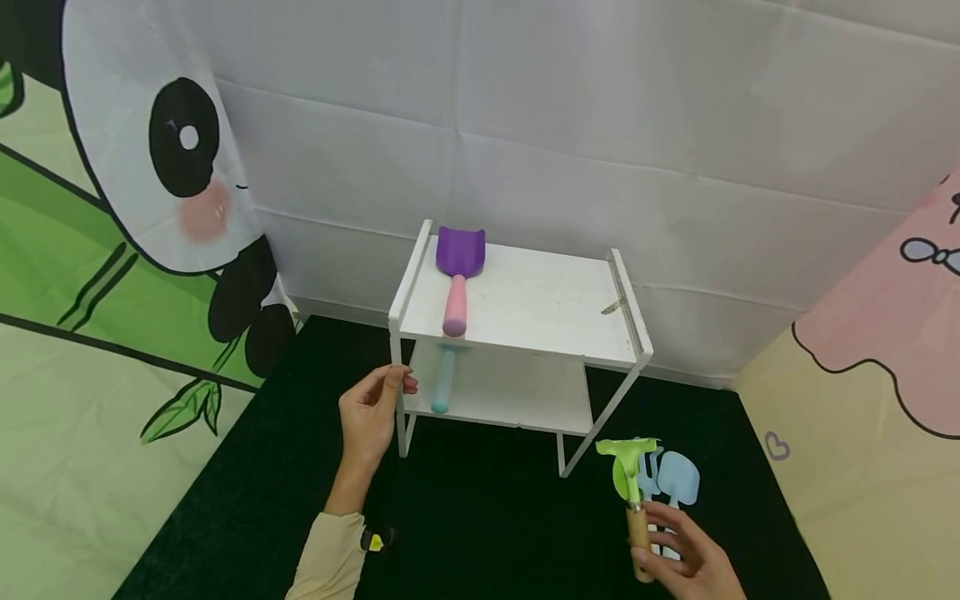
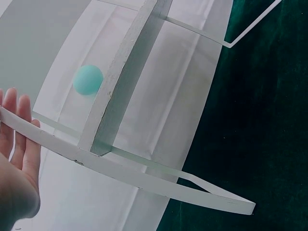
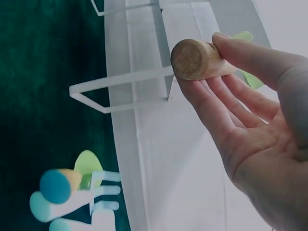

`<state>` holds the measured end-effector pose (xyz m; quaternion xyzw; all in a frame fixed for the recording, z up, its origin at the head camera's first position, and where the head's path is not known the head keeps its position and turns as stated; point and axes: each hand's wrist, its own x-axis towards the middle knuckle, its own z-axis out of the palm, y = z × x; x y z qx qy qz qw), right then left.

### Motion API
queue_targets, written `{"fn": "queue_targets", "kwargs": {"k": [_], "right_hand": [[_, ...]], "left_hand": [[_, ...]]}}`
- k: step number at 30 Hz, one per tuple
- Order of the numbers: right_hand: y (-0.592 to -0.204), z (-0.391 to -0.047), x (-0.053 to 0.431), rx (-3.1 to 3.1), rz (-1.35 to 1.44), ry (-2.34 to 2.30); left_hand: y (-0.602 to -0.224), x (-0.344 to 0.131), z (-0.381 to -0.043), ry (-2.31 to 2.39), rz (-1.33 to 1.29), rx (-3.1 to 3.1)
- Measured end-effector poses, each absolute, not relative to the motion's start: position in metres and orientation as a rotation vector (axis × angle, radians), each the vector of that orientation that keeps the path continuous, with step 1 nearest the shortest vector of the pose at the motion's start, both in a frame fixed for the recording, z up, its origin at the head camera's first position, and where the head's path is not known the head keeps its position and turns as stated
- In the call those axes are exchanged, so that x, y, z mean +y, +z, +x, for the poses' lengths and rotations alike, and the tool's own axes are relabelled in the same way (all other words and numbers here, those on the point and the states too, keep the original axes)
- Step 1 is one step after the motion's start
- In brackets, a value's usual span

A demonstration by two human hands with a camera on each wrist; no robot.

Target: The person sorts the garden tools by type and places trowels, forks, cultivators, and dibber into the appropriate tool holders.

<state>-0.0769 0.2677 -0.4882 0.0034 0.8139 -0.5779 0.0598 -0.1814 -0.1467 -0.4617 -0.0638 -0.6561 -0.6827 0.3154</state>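
My left hand grips the left front leg of a small white two-tier shelf, thumb and fingers around the bar. A purple toy shovel with a pink handle lies at the left of the top board. On the lower board rests a tool with a teal handle; its head is hidden beneath the top. My right hand holds a lime-green garden tool with a T-shaped head by its wooden handle, thumb against fingers. Its head is mostly hidden in the right wrist view.
On the dark green floor cloth, below my right hand, lie a light blue fork, a light blue shovel and a green-headed tool. White sheeting hangs behind the shelf, with printed panels at both sides.
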Motion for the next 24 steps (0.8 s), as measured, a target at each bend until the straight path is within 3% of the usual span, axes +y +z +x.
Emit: {"fn": "queue_targets", "kwargs": {"k": [11,24], "right_hand": [[-0.487,-0.085,0.257,2.411,-0.256,-1.718],[-0.485,-0.099,0.239,2.294,-0.183,-1.691]], "left_hand": [[-0.487,-0.153,-0.197,-1.782,-0.154,-1.728],[-0.473,-0.149,-0.188,-1.785,-0.161,-1.721]]}}
